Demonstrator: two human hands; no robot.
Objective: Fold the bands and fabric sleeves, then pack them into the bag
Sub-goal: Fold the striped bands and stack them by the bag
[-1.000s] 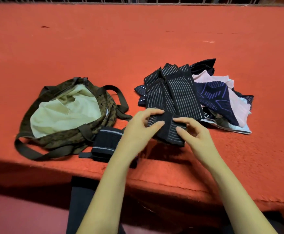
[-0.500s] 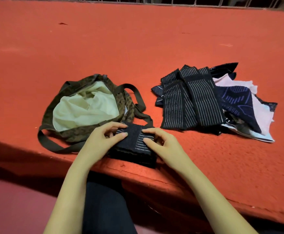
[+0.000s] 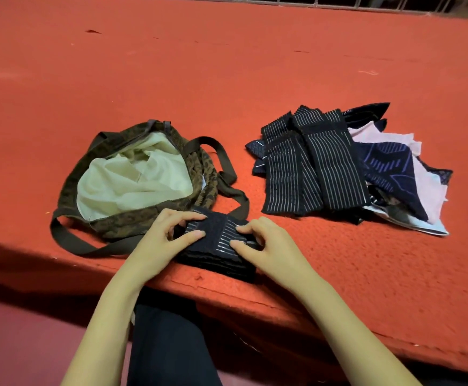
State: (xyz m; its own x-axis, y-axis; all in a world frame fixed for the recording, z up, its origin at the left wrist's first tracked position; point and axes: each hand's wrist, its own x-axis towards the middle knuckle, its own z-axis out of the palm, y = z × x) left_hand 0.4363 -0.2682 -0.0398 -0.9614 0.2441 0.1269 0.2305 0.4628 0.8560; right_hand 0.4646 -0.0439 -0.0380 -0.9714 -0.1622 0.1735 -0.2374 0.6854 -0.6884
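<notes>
A stack of folded black striped bands (image 3: 217, 247) lies at the near edge of the red surface, just right of the bag. My left hand (image 3: 166, 240) grips its left side, thumb on top and fingers curled over the far edge. My right hand (image 3: 266, 246) grips its right side the same way. The open brown patterned bag (image 3: 110, 227) with a pale lining sits to the left, mouth facing up. A pile of unfolded striped bands (image 3: 311, 165) and blue and pink fabric sleeves (image 3: 400, 174) lies to the right.
The red carpeted surface (image 3: 227, 79) stretches far back to a railing. Its front edge drops off just below my hands. The bag's dark straps (image 3: 68, 240) trail toward that edge. My dark-clothed leg (image 3: 166, 344) is below.
Both hands carried the folded band left from in front of the pile and set it on the other folded band beside the bag. They still hold it there.
</notes>
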